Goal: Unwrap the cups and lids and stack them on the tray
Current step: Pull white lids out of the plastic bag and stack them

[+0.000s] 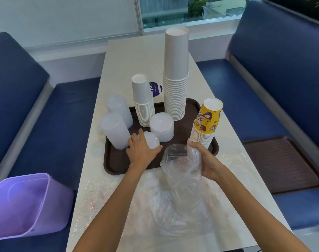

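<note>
A brown tray (116, 161) lies on the white table. On it stand a tall white cup stack (176, 75), a shorter white cup stack (143, 100), a yellow patterned cup stack (207, 121), a white lid stack (161, 127) and two frosted clear cup stacks (116, 131). My left hand (141, 150) grips a low stack of clear lids (152, 141) at the tray's front. My right hand (203, 160) holds an empty clear plastic bag (180, 166) just before the tray's near edge.
Loose plastic wrapping (173, 206) covers the near part of the table. A purple bin (27, 206) sits on the blue bench at left. A second brown tray (282, 164) lies on the right bench. A purple sticker (156, 90) is behind the tray.
</note>
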`<action>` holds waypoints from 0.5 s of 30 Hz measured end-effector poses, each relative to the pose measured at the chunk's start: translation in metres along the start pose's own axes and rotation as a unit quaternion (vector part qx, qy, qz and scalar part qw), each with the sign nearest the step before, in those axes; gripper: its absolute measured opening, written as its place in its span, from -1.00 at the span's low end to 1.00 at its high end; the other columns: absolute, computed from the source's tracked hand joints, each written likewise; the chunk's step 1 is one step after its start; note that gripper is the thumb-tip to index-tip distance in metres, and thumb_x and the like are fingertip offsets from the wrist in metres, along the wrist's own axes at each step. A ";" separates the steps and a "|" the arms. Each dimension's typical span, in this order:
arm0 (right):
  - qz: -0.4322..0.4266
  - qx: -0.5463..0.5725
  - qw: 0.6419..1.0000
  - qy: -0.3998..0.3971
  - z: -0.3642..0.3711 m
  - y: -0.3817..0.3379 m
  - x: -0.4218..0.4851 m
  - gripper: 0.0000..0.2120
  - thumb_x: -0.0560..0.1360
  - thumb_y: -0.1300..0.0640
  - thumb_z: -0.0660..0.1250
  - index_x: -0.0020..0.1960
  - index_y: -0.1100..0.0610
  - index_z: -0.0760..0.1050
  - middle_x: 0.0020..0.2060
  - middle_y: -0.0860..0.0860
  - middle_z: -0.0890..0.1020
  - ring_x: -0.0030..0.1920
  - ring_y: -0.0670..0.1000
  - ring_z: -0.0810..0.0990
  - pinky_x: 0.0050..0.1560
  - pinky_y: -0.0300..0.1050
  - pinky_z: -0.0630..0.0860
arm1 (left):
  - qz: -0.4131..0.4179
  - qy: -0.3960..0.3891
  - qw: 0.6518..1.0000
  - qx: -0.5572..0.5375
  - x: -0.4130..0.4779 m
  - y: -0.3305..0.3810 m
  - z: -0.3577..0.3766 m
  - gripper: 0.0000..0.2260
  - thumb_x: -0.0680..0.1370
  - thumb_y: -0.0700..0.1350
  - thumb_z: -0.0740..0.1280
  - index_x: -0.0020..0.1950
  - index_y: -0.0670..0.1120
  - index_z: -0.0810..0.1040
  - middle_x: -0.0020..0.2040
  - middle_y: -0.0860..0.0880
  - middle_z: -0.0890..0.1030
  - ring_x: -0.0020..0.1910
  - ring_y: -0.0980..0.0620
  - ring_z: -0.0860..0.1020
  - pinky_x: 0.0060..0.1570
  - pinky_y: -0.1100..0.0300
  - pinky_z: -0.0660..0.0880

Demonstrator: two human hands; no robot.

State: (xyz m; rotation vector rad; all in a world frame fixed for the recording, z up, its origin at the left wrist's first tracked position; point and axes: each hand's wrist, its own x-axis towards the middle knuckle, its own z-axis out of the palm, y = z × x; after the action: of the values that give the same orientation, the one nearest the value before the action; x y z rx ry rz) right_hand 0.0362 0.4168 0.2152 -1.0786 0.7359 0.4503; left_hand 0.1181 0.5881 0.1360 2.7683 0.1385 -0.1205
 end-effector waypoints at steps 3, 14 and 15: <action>0.006 0.001 1.000 -0.002 0.000 0.000 0.000 -0.84 0.60 0.06 0.17 -0.15 0.06 0.38 -0.21 0.10 0.51 -0.18 0.07 0.49 0.11 0.07 0.38 | -0.009 -0.016 0.999 -0.035 -0.001 -0.004 -0.001 -0.15 0.42 0.18 0.43 0.52 -0.11 0.06 0.47 -0.16 0.19 0.43 -0.17 0.21 0.25 -0.10 0.36; 0.012 -0.005 1.000 -0.006 0.002 -0.001 -0.004 -0.83 0.60 0.06 0.17 -0.16 0.07 0.37 -0.22 0.10 0.50 -0.19 0.07 0.47 0.12 0.07 0.37 | 0.021 -0.063 0.998 -0.011 0.003 -0.008 0.003 -0.04 0.37 0.10 0.50 0.54 -0.02 -0.07 0.50 -0.17 0.02 0.47 -0.20 0.06 0.29 -0.16 0.31; 0.012 -0.006 1.000 -0.004 0.002 -0.001 -0.004 -0.82 0.60 0.06 0.17 -0.16 0.07 0.36 -0.22 0.10 0.50 -0.19 0.06 0.47 0.11 0.06 0.37 | 0.021 -0.068 0.997 -0.008 0.004 -0.008 0.004 -0.05 0.38 0.09 0.50 0.54 -0.02 -0.06 0.49 -0.17 0.03 0.46 -0.20 0.07 0.28 -0.15 0.32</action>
State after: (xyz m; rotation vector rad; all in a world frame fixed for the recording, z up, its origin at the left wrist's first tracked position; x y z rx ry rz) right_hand 0.0353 0.4180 0.2191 -1.0798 0.7407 0.4790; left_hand 0.1208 0.5944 0.1292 2.7343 0.0454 -0.2951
